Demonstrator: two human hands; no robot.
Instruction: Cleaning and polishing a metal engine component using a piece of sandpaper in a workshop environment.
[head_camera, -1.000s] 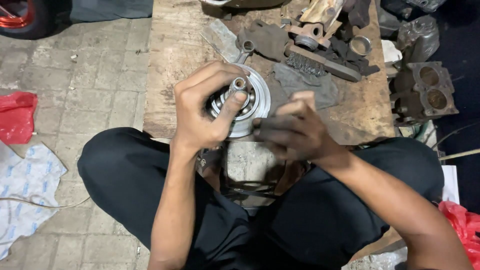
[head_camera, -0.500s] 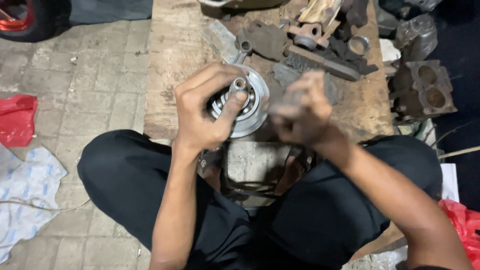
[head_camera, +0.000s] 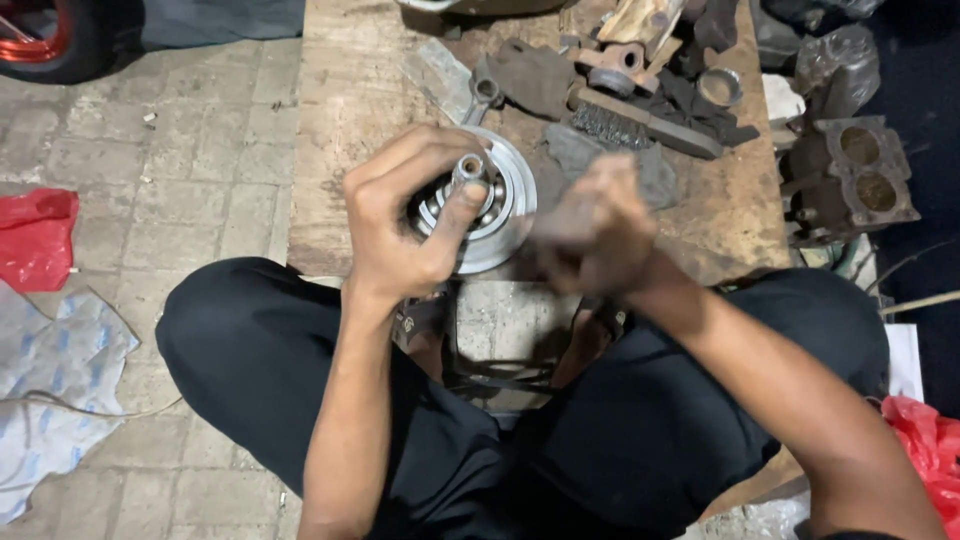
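Note:
A round silver metal disc with a bearing and a short shaft at its centre rests on the near edge of a wooden board. My left hand grips it from the left, with fingers over the top and thumb on the bearing beside the shaft. My right hand is a motion-blurred fist just right of the disc, closed on a small dark object that I cannot make out. I sit cross-legged in black trousers on the paved ground.
Behind the disc the board holds a wire brush, a grey rag, a connecting rod and several dark metal parts. A two-bore cylinder block sits at right. A red bag and a white plastic sheet lie at left.
My right hand has risen from low beside the disc and swung slightly right, now blurred by motion. My left hand keeps the same grip on the disc.

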